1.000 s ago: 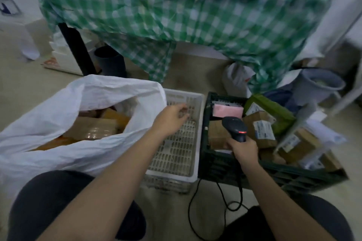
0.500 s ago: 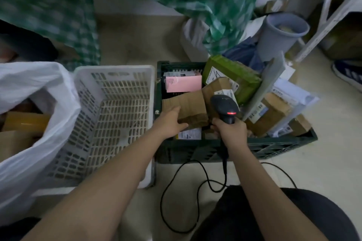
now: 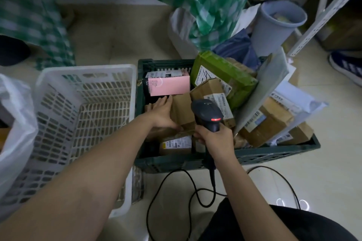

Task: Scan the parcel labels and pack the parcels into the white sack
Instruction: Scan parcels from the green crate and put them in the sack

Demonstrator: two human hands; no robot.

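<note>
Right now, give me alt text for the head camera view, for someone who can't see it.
A person's left hand grips a brown cardboard parcel in a dark green crate of parcels, while the right hand holds a corded barcode scanner. A white basket and white sack sit left.

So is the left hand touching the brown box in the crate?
Touching. The head view shows the left hand lying against the brown box, fingers along its left face and thumb under its near edge.
</note>
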